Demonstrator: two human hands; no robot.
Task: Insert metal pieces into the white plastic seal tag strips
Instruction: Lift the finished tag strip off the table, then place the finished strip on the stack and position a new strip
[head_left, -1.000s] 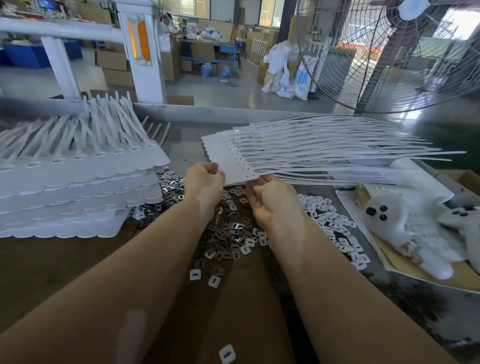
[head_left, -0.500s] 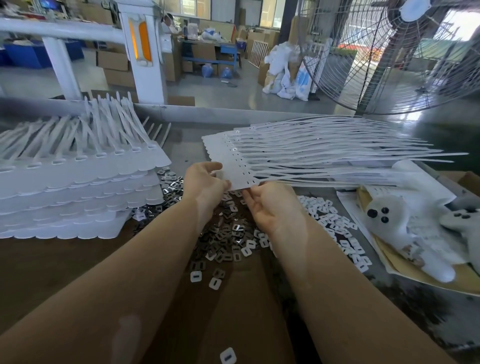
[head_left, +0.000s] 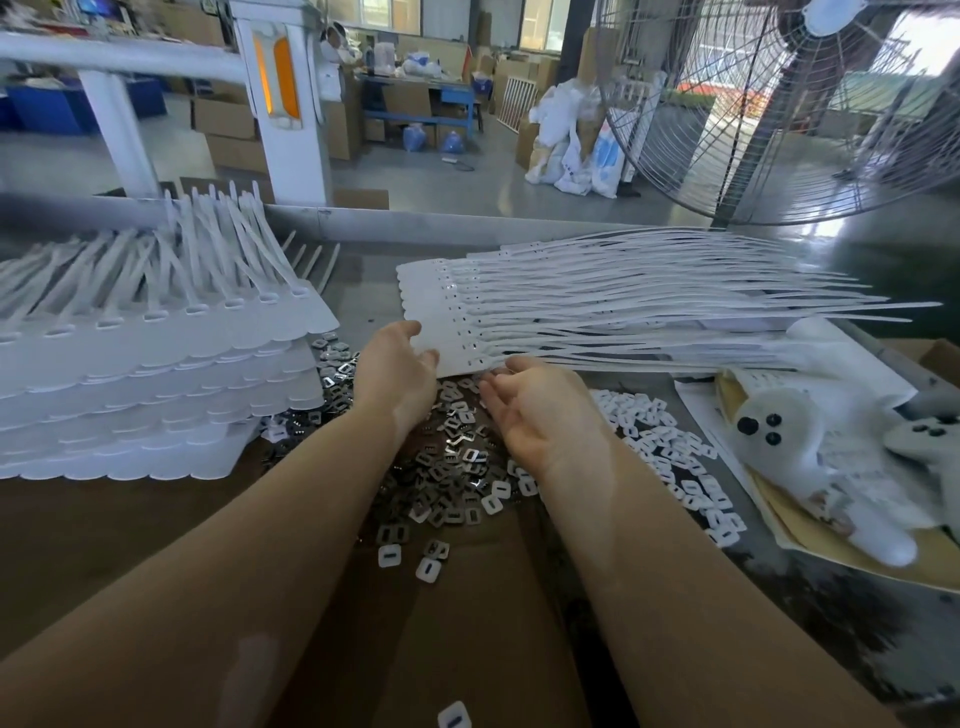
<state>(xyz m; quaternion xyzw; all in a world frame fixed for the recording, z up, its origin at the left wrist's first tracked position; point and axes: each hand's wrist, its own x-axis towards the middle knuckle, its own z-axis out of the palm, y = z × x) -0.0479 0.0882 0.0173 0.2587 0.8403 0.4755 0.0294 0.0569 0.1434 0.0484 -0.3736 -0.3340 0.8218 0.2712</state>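
Nearest, a heap of metal pieces (head_left: 457, 457) on the tabletop (head_left: 493, 597), just in front of the seal tag sheet (head_left: 447, 312). Left hand (head_left: 397, 371) grip pinches the sheet's near corner; right hand (head_left: 535, 410) grip lies loose, fingers relaxed at the sheet's near edge, holding nothing I can make out. Risk: the one-corner hold lets the sheet swivel, so slots misalign or seated pieces shake out. Finished stack (head_left: 156, 374) sits left of the sheet.
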